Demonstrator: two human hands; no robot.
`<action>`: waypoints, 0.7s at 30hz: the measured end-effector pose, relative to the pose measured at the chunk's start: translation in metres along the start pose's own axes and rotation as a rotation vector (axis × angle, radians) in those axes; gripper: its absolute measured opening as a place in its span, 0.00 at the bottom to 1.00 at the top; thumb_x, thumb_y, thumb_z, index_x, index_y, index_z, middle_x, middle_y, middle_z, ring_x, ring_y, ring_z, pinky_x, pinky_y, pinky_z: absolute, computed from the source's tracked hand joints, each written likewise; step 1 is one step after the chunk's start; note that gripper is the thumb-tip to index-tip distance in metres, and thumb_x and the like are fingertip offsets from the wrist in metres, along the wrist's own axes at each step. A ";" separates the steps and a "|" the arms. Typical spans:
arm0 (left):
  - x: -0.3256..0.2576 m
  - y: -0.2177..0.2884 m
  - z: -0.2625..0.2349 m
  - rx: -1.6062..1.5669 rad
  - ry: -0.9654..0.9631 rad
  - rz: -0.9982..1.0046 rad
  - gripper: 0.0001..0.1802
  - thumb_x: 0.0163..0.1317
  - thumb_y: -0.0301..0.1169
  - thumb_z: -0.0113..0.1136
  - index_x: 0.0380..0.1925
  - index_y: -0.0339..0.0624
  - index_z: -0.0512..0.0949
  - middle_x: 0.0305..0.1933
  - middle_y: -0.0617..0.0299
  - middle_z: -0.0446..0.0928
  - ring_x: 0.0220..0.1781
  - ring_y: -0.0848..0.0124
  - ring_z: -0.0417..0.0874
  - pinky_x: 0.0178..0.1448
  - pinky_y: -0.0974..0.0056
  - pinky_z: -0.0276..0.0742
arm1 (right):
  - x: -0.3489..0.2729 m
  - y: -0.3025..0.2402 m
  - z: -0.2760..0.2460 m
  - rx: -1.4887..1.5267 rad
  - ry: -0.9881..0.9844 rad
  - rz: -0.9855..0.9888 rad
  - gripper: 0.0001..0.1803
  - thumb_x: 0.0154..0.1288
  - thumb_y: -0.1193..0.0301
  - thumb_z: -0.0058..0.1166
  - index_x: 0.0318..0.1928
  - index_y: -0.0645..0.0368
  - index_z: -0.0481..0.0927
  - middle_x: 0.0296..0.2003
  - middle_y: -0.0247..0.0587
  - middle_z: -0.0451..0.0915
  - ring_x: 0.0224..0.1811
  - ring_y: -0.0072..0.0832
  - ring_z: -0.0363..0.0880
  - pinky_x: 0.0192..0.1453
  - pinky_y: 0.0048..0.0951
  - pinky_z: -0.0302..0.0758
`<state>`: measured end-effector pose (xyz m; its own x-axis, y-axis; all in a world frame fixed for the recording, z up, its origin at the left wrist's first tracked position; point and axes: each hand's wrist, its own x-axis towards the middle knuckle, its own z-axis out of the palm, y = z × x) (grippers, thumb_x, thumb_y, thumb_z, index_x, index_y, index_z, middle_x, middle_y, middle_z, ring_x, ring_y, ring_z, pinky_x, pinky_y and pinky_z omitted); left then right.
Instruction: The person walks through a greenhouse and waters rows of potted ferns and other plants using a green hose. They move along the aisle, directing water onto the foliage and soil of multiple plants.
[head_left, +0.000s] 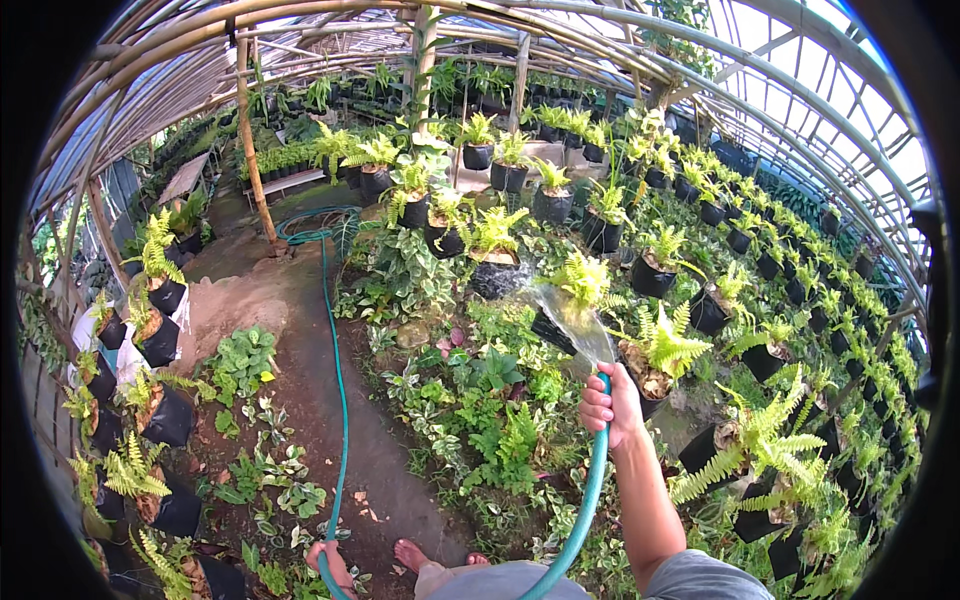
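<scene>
My right hand [614, 403] is closed around a teal garden hose [596, 470] just behind its open end. Water [575, 322] sprays from that end, fanning up and to the left over potted ferns. One fern [583, 280] stands right behind the spray, and a black pot [497, 276] at its left edge is being splashed. Close to my right hand is another fern [665, 348] in a black pot. Low in the view my left hand [332, 566] is wrapped around a lower stretch of the same hose, its fingers partly cut off by the lower edge.
The hose runs back along a dirt path [300, 340] to a coil [318, 225] beside a bamboo post [256, 150]. Rows of black-potted ferns fill the right side; more pots [170, 415] line the left. Leafy ground plants [500, 400] border the path. My bare feet [410, 555] stand on it.
</scene>
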<state>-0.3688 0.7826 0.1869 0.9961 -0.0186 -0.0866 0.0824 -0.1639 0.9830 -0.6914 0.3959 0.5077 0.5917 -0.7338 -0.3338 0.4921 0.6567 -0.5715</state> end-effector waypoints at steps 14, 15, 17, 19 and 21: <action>-0.008 0.016 0.004 0.022 0.027 -0.004 0.20 0.47 0.21 0.57 0.15 0.47 0.53 0.18 0.71 0.50 0.21 0.78 0.52 0.25 0.66 0.49 | -0.007 0.001 -0.008 0.004 0.013 -0.052 0.20 0.68 0.56 0.38 0.20 0.49 0.61 0.09 0.22 0.56 0.05 0.15 0.52 0.06 0.21 0.53; -0.016 0.028 -0.001 0.042 -0.011 -0.032 0.20 0.47 0.21 0.57 0.15 0.47 0.53 0.18 0.71 0.50 0.21 0.78 0.52 0.26 0.66 0.50 | -0.007 0.001 -0.008 0.015 0.004 -0.040 0.19 0.68 0.56 0.38 0.20 0.49 0.61 0.09 0.22 0.56 0.05 0.15 0.52 0.06 0.21 0.53; -0.027 0.047 0.024 0.117 0.188 -0.067 0.20 0.47 0.21 0.57 0.15 0.47 0.53 0.18 0.71 0.50 0.21 0.78 0.52 0.26 0.66 0.50 | -0.007 0.001 -0.009 0.023 0.006 -0.049 0.19 0.68 0.56 0.38 0.20 0.49 0.61 0.09 0.22 0.56 0.05 0.15 0.52 0.06 0.21 0.53; -0.034 0.063 0.024 0.100 0.174 -0.021 0.20 0.46 0.21 0.57 0.15 0.47 0.54 0.18 0.71 0.50 0.21 0.78 0.52 0.27 0.66 0.51 | -0.007 0.000 -0.011 0.064 -0.013 -0.043 0.19 0.68 0.56 0.38 0.20 0.49 0.61 0.09 0.22 0.56 0.05 0.16 0.52 0.06 0.21 0.53; -0.039 0.071 0.021 0.065 0.154 0.071 0.19 0.46 0.22 0.57 0.15 0.47 0.55 0.19 0.71 0.51 0.22 0.77 0.53 0.28 0.65 0.52 | -0.006 0.000 -0.013 0.056 0.014 -0.058 0.20 0.67 0.57 0.40 0.19 0.49 0.61 0.08 0.22 0.57 0.05 0.15 0.53 0.05 0.21 0.54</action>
<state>-0.4025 0.7510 0.2562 0.9929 0.1183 0.0130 0.0147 -0.2309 0.9729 -0.7030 0.3984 0.5002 0.5524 -0.7732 -0.3117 0.5608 0.6213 -0.5473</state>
